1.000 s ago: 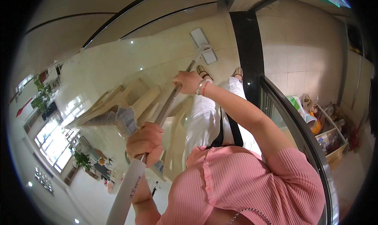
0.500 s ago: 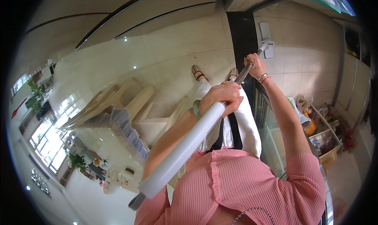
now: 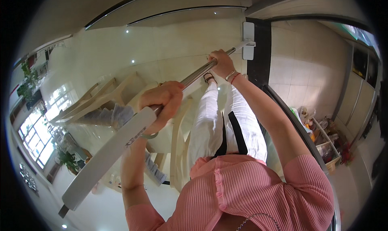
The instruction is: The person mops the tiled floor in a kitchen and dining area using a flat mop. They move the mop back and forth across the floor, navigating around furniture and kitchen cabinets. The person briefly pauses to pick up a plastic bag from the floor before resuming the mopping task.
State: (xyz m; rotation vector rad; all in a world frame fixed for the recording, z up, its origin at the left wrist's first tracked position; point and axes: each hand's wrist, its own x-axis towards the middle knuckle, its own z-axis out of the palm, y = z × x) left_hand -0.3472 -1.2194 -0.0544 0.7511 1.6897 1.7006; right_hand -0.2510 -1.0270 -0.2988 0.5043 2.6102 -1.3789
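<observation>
- The flat mop (image 3: pixel 198 74) is now slanting across the body from lower left to upper right, while half a second ago its head was sitting on the tiles beyond the threshold, to the right.
- The mop head (image 3: pixel 248 32) is now lying along the left edge of the dark threshold (image 3: pixel 259 63), seeming to overlap that edge (whether it is pressing flat is hard to judge from above).
- For the work in hand, this is suggesting a sideways sweep returning left, with the head taking in the border between the dark strip and the pale floor (image 3: pixel 173 45).
- The right hand (image 3: pixel 223 64) is gripping the metal pole low down, fingers closing around it; it has shifted left and is now showing just above the sandal (image 3: pixel 208 77).
- The right arm is stretching well forward, back of the hand facing up.
- The left hand (image 3: pixel 163 103) is wrapping the pole where the metal is meeting the white sleeve (image 3: pixel 109 156); it has also swung left.
- The left elbow is bending, the forearm rising from the lower edge, and the sleeve's free end is pointing down to the lower left.
</observation>
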